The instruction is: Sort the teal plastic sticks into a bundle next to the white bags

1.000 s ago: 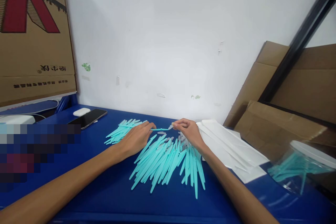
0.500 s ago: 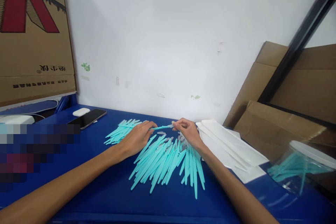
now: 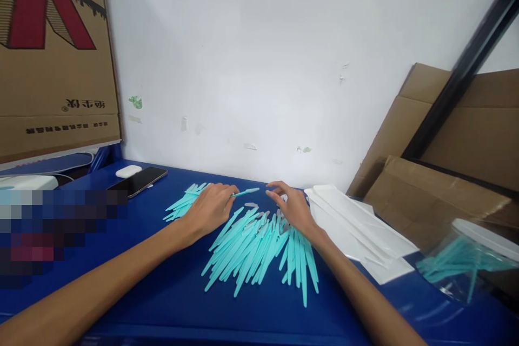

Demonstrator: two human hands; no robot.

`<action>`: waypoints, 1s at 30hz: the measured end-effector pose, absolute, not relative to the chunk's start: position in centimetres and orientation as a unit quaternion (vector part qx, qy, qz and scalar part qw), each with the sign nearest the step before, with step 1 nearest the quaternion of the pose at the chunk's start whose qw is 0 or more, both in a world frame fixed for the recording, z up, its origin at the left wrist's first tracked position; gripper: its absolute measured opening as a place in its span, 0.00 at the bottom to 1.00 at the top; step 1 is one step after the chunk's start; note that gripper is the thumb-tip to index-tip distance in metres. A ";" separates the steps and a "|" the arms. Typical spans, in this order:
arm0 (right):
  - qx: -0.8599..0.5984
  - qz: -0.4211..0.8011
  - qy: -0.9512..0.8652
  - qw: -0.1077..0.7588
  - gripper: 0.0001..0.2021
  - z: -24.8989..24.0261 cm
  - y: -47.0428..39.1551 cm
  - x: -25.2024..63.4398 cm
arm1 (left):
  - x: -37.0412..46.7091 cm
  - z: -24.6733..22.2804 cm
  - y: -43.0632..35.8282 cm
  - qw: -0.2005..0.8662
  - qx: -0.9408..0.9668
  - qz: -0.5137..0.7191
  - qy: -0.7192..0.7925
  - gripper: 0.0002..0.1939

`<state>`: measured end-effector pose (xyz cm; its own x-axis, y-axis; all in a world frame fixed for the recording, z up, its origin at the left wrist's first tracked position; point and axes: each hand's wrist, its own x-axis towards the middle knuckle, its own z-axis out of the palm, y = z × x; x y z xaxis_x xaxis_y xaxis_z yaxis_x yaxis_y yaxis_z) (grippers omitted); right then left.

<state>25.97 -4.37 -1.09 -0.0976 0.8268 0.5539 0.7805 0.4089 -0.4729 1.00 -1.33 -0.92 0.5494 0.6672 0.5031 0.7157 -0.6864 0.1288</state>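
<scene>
My left hand (image 3: pixel 213 206) pinches a turquoise eyebrow razor (image 3: pixel 246 192) by its handle, the light-coloured head pointing right. Whether a cap covers that head I cannot tell. A short gap beyond the tip, my right hand (image 3: pixel 292 206) is open, thumb and fingers apart, with nothing visible between them. Below both hands a large fanned pile of turquoise razors (image 3: pixel 251 251) lies on the blue table (image 3: pixel 182 297), with several small translucent pieces (image 3: pixel 251 205) at its far end. Behind my left hand is a smaller razor pile (image 3: pixel 180 205), partly hidden.
White paper sleeves (image 3: pixel 360 221) lie to the right. A clear tub (image 3: pixel 466 265) with a white lid holds more turquoise razors. At the back left are a phone (image 3: pixel 141 181) and a white case (image 3: pixel 128 171). Cardboard (image 3: pixel 438 189) leans at the right, below the white wall (image 3: pixel 243 65).
My right fingers have let go of the razor's head and spread apart. My left hand still holds the razor, a little further left. The view has shifted slightly.
</scene>
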 end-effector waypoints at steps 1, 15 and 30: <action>-0.557 -0.020 -0.747 0.363 0.12 -1.1 -4.3 26.4 | 0.8 -0.8 -1.1 0.076 -0.870 -0.247 -0.419 0.15; -0.603 -0.187 -0.771 0.087 0.14 -2.1 -3.3 28.5 | 0.6 -0.8 -1.6 0.062 -0.875 -0.164 -0.451 0.11; -0.595 -0.184 -0.775 0.109 0.13 -2.2 -3.4 28.2 | 0.8 -1.2 -2.2 0.037 -0.889 -0.123 -0.440 0.09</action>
